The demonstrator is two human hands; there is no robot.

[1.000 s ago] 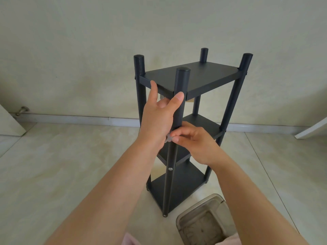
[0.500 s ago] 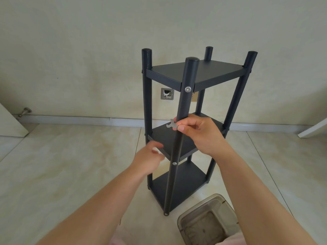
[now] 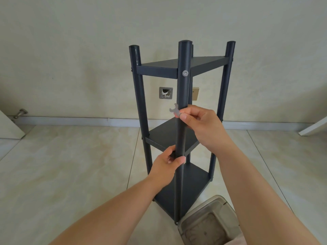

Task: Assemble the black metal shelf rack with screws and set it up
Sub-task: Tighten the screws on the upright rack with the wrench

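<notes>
The black metal shelf rack (image 3: 159,68) stands upright on the tiled floor, with three shelves between its round posts. A silver screw head (image 3: 185,73) shows on the near post at the top shelf. My left hand (image 3: 168,165) grips the near post at the level of the middle shelf, thumb across the front. My right hand (image 3: 203,124) pinches a small flat silver wrench (image 3: 174,110) beside the same post, a little above the middle shelf.
A translucent grey plastic container (image 3: 210,221) sits on the floor by the rack's near foot. The wall behind has a metal outlet box (image 3: 165,93) and a white baseboard (image 3: 70,121). White board edges lie at far left (image 3: 8,128) and far right (image 3: 315,126).
My left hand let go of the near post's upper part, dropped, and now grips it at the middle shelf. My right hand rose slightly with the wrench. The rack turned a little.
</notes>
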